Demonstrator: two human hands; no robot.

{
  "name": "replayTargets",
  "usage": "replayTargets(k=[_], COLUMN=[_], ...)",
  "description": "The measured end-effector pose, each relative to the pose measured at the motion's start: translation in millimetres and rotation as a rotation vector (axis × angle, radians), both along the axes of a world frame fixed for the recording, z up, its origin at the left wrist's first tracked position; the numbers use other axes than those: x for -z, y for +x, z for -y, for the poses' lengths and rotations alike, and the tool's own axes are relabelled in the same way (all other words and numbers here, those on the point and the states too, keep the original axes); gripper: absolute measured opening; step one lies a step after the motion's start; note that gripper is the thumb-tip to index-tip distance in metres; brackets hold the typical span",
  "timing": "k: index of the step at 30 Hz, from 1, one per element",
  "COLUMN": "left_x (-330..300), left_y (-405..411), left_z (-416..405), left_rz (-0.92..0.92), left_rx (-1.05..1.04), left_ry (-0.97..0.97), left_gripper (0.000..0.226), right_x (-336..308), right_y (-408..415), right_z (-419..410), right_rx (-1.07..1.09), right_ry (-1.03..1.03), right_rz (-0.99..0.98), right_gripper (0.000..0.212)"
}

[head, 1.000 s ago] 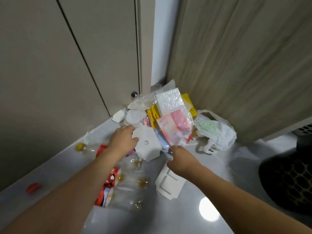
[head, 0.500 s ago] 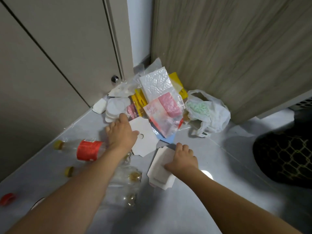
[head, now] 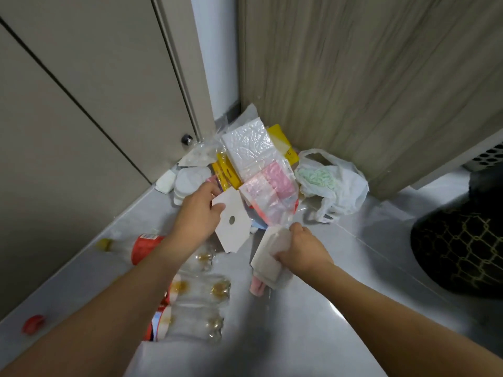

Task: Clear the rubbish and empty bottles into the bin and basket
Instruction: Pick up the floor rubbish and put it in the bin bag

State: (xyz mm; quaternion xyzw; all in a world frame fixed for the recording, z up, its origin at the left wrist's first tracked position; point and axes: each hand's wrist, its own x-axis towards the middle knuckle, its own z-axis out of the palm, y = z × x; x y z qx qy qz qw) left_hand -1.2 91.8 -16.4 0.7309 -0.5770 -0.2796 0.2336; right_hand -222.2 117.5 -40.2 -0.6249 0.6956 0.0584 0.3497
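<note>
A: What lies at the left?
B: A red cap (head: 33, 323) on the floor (head: 340, 308), then bottles (head: 190, 303) under the left arm.
A: And the left hand (head: 198, 217)?
B: It pinches a white card (head: 234, 221) with a hole, the thumb on top.
A: The right hand (head: 304, 250)?
B: Its fingers are curled round a white tray (head: 268, 254), lifted off the floor.
A: Behind them?
B: Packets (head: 255, 170) are piled in the far corner, a white bag (head: 334, 183) just beside them. A dark basket (head: 457, 248) stands at the right.
</note>
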Motion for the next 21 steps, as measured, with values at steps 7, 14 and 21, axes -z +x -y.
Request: replayTargets(k=[7,14,21], left_x=[-24.9,-33.0,-31.4], left_y=[3.1,2.7,0.6], left_z=[1.0,-14.7,-35.5], left_rz=[0.074,-0.073,0.129], left_rx=[-0.017,0.093,0.361], left_ry=[0.083,0.089,0.063], left_gripper=[0.011,0.019,0.038], right_x=[-46.0,-80.4,-95.6], right_y=[-15.5,-22.7,-38.3], right_z=[1.0,1.9,7.6], right_rx=[-0.113,-0.213,-0.261], right_ry=[0.057,0.018,-0.015], right_rz=[0.118,0.111,0.111], right_gripper=[0.048,0.042,0.028])
